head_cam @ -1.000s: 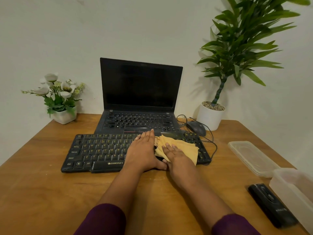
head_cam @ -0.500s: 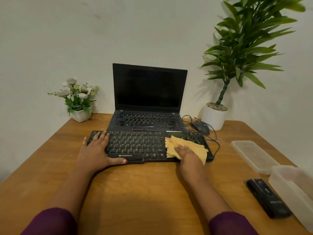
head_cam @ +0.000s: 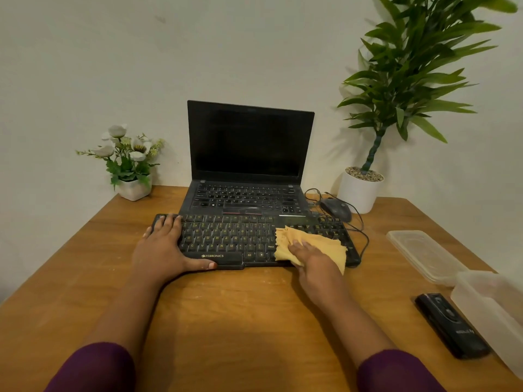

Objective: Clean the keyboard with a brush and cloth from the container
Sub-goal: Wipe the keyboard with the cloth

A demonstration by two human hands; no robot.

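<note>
The black keyboard (head_cam: pixel 226 239) lies on the wooden table (head_cam: pixel 240 306) in front of a laptop. My left hand (head_cam: pixel 161 247) rests flat on its left end, fingers over the keys and thumb along the front edge, holding it down. A yellow cloth (head_cam: pixel 319 244) is spread over the keyboard's right part. My right hand (head_cam: pixel 314 261) presses on the cloth's near side, fingers on it. The clear plastic container (head_cam: pixel 492 304) stands at the right edge. Beside it lies a black oblong tool (head_cam: pixel 450 323); whether it is the brush I cannot tell.
The open laptop (head_cam: pixel 249 142) stands behind the keyboard, with a wired mouse (head_cam: pixel 336 209) to its right. The container's lid (head_cam: pixel 421 253) lies on the right. A small flower pot (head_cam: pixel 133 189) is at the back left, a tall potted plant (head_cam: pixel 359 190) at the back right.
My left hand slid from the keyboard's middle, next to the cloth, to its left end and stays there. My right hand keeps the cloth on the right part of the keys.
</note>
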